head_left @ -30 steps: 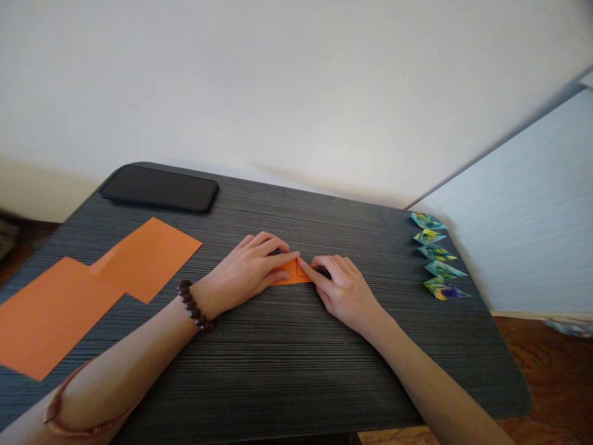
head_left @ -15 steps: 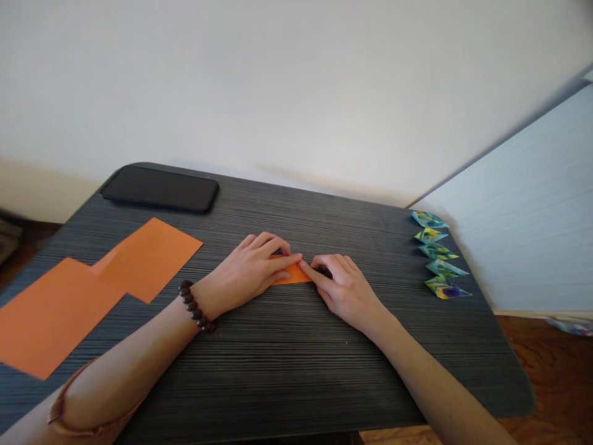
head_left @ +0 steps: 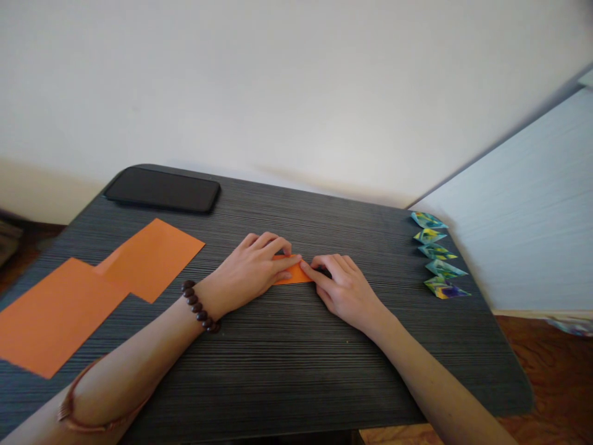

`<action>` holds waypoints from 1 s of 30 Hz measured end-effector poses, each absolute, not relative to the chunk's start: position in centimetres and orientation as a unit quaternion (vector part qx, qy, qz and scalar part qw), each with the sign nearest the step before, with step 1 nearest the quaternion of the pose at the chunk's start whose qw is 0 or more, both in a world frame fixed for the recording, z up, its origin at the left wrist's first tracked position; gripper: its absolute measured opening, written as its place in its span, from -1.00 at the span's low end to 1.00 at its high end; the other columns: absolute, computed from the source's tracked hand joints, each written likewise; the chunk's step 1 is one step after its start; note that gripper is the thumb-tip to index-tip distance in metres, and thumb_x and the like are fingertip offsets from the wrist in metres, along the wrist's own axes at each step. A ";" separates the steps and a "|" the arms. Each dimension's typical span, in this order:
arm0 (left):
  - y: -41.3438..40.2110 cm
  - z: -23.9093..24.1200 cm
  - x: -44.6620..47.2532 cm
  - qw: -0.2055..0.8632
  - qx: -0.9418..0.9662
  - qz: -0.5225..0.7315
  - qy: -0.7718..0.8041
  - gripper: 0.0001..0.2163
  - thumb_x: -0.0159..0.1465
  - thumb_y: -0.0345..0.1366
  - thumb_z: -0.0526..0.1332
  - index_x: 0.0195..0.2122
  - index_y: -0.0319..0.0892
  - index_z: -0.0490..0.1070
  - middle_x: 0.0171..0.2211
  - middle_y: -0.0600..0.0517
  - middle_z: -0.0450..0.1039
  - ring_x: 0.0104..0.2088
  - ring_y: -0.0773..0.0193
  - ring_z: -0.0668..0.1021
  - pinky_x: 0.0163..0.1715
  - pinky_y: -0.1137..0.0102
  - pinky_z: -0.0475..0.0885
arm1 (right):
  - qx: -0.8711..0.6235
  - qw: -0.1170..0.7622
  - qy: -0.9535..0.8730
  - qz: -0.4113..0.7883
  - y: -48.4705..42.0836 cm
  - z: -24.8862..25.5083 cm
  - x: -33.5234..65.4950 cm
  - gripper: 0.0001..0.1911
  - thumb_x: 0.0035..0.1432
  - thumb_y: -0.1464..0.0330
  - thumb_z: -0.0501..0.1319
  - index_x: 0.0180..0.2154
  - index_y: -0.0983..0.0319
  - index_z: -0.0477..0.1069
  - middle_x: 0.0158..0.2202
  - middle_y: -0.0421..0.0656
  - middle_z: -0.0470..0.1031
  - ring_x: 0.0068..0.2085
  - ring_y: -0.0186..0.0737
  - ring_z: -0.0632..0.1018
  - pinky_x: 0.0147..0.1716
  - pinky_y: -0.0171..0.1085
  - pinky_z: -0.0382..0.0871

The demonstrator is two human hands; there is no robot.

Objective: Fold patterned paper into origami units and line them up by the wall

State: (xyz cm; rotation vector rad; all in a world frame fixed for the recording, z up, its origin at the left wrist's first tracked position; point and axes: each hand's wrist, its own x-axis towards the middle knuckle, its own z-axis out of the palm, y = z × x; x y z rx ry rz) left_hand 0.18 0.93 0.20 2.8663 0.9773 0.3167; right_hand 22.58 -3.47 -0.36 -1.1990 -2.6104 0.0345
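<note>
A small piece of folded orange paper [head_left: 294,274] lies flat on the dark table, partly covered by my fingers. My left hand [head_left: 252,269], with a dark bead bracelet at the wrist, holds its left part down, index finger along the top edge and thumb below. At the paper's right end, my right hand [head_left: 340,284] presses with its index finger while its other fingers are curled under. The two index fingertips almost meet at the upper edge. What lies beneath my left palm is hidden.
Flat orange paper sheets [head_left: 60,315] lie overlapping at the left. A black phone [head_left: 162,190] rests near the table's back left corner. Several folded patterned paper pieces [head_left: 442,269] form a column along the right edge. A white wall [head_left: 296,93] rises behind the dark table [head_left: 259,377].
The view has shifted very slightly. Both hands keep nearly the same hold on the folded orange paper.
</note>
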 end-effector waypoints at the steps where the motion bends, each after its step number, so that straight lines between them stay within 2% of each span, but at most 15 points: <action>1: 0.9 0.3 0.2 0.049 0.939 0.101 0.326 -0.72 0.32 -0.20 0.05 0.05 0.01 0.32 -0.06 -0.02 0.33 -0.05 0.13 0.31 -0.11 0.25 0.20 | -0.415 0.136 -0.900 0.012 -3.5 -0.4 22.6 -0.56 0.16 0.51 0.06 0.08 0.16 0.30 -0.15 -0.05 0.41 -0.15 -0.13 0.40 -0.23 -0.14 0.31; 10: 0.7 0.9 0.2 0.061 0.926 0.095 0.362 -0.72 0.31 -0.18 0.06 0.04 0.11 0.33 -0.05 0.00 0.28 -0.04 0.13 0.30 -0.09 0.22 0.18 | -0.441 0.199 -0.875 0.014 -4.6 -0.7 22.9 -0.68 0.16 0.49 0.07 -0.08 0.21 0.44 -0.20 -0.07 0.46 -0.19 -0.16 0.40 -0.23 -0.15 0.26; 15: 0.8 0.7 0.1 0.053 0.928 0.104 0.353 -0.72 0.31 -0.18 0.06 0.03 0.11 0.34 -0.06 -0.01 0.29 -0.05 0.13 0.30 -0.09 0.23 0.19 | -0.455 0.176 -0.872 0.025 -3.2 0.0 22.4 -0.71 0.21 0.43 0.04 -0.09 0.21 0.45 -0.33 -0.11 0.45 -0.28 -0.21 0.41 -0.28 -0.19 0.24; 20: 0.9 0.7 0.0 0.061 0.927 0.106 0.354 -0.73 0.31 -0.18 0.06 0.02 0.11 0.36 -0.05 -0.01 0.29 -0.06 0.12 0.31 -0.11 0.21 0.20 | -0.434 0.169 -0.885 0.012 -2.6 -0.2 22.3 -0.72 0.22 0.41 0.03 -0.12 0.24 0.46 -0.31 -0.11 0.44 -0.27 -0.21 0.40 -0.27 -0.20 0.25; 25: 0.2 0.5 1.2 0.059 0.900 0.146 0.407 -0.76 0.30 -0.09 0.05 -0.13 0.09 0.47 -0.11 0.00 0.33 -0.07 0.10 0.33 -0.13 0.19 0.21 | -0.425 0.209 -0.881 0.011 -3.0 -1.3 22.9 -0.74 0.19 0.44 0.07 -0.13 0.26 0.46 -0.27 -0.09 0.45 -0.28 -0.23 0.39 -0.27 -0.20 0.29; 30: -0.5 0.3 2.4 0.037 0.881 0.164 0.443 -0.77 0.30 -0.12 0.06 -0.20 0.03 0.50 -0.17 0.00 0.38 -0.10 0.09 0.34 -0.18 0.20 0.21 | -0.428 0.224 -0.876 0.010 -3.4 -1.5 23.1 -0.74 0.18 0.45 0.08 -0.14 0.24 0.46 -0.28 -0.09 0.46 -0.28 -0.22 0.40 -0.30 -0.19 0.30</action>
